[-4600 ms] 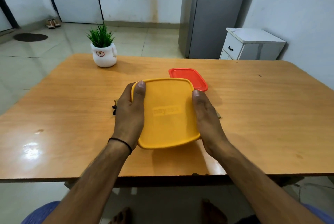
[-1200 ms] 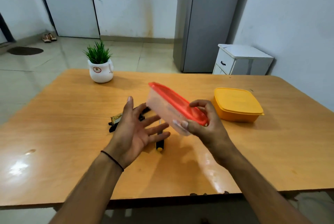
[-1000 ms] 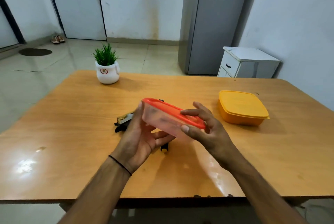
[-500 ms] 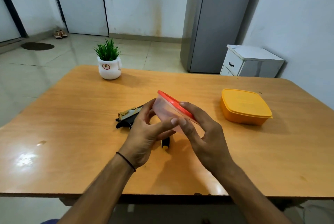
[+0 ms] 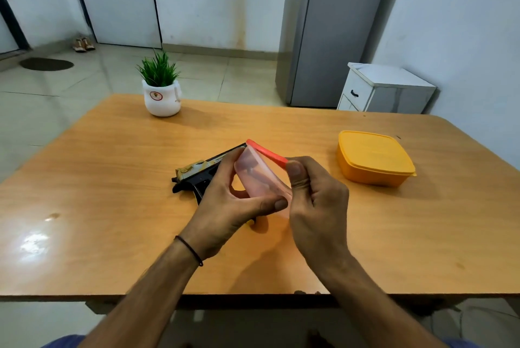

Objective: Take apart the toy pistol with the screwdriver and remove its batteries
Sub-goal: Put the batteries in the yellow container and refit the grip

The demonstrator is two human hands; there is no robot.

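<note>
Both hands, left hand [image 5: 225, 207] and right hand [image 5: 315, 201], clamp 1 clear container [image 5: 259, 179], tilted above the toy pistol [image 5: 202, 172]; contents probably small, blurred.

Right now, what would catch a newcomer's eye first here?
The left hand and right hand grip a tilted clear box with a red lid over the wooden table. Behind it lies a black-and-gold toy pistol; a yellow box sits to the right, a potted plant far left.
</note>
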